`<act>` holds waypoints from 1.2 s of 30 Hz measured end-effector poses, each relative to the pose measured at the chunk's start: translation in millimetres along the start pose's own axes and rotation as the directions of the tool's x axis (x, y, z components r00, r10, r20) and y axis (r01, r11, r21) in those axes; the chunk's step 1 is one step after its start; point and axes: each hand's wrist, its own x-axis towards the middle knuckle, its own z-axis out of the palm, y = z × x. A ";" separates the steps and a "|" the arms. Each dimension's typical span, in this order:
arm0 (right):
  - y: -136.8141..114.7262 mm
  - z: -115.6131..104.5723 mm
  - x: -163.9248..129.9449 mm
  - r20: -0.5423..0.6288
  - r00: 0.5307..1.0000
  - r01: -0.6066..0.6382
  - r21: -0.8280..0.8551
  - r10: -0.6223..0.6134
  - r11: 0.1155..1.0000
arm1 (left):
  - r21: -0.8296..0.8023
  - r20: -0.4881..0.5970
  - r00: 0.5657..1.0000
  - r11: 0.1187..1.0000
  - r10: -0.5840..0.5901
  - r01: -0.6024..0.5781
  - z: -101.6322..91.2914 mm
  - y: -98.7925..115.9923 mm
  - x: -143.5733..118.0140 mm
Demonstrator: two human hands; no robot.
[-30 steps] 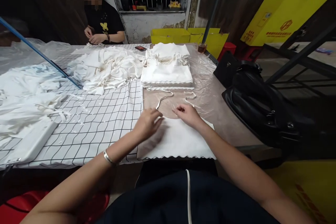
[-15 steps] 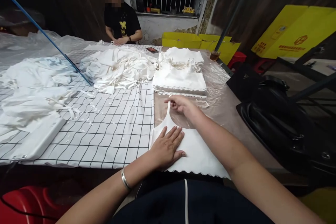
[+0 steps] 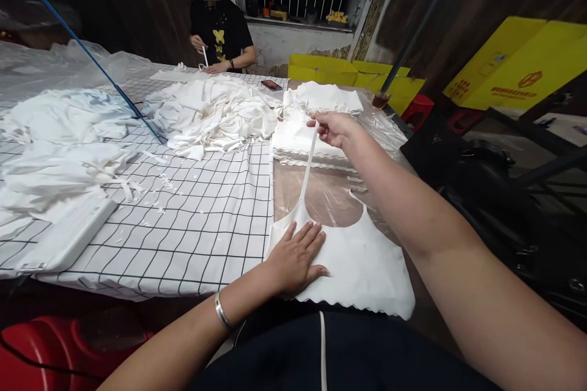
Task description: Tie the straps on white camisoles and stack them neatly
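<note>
A white camisole [image 3: 362, 263] with a wavy hem lies flat at the table's near edge. My left hand [image 3: 298, 256] rests on its upper left part, palm down with the fingers stretched out. One shoulder strap [image 3: 309, 162] is pulled taut away from me, its end pinched in my right hand [image 3: 334, 128]. That hand is raised in front of a stack of folded white garments [image 3: 316, 142]. The camisole's other strap [image 3: 358, 195] lies slack on the tabletop, partly hidden by my right forearm.
Heaps of loose white garments [image 3: 215, 113] cover the checked cloth [image 3: 220, 214]. A flat white box [image 3: 68, 238] lies at left. A blue pole [image 3: 77, 55] slants over the table. Across sits a co-worker [image 3: 224, 36] holding a white strip. Black bags [image 3: 486, 195] stand at right.
My right hand has drawn the strap farther from me and up, stretching it longer. My left hand stays on the camisole. The co-worker has raised one hand with a white strip.
</note>
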 end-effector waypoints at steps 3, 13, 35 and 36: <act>18.0 -5.3 -53.5 0.129 0.949 0.296 -0.066 -0.286 0.953 | -0.445 -0.088 0.993 0.895 -0.080 0.033 -14.6 4.4 -0.8; 138.0 -56.9 -213.5 0.219 0.778 0.627 -0.337 -0.589 0.702 | -0.794 0.143 0.959 -0.607 -0.244 -0.036 -56.2 14.6 3.7; 152.2 -45.6 -191.7 0.410 0.895 -0.181 -0.020 0.174 0.983 | -0.943 0.077 0.920 -0.327 -0.385 -0.058 -89.3 9.7 37.9; 151.7 -47.8 -190.5 0.435 0.875 -0.225 -0.020 0.212 0.974 | -0.943 0.072 0.922 -0.327 -0.380 -0.061 -89.0 4.3 41.0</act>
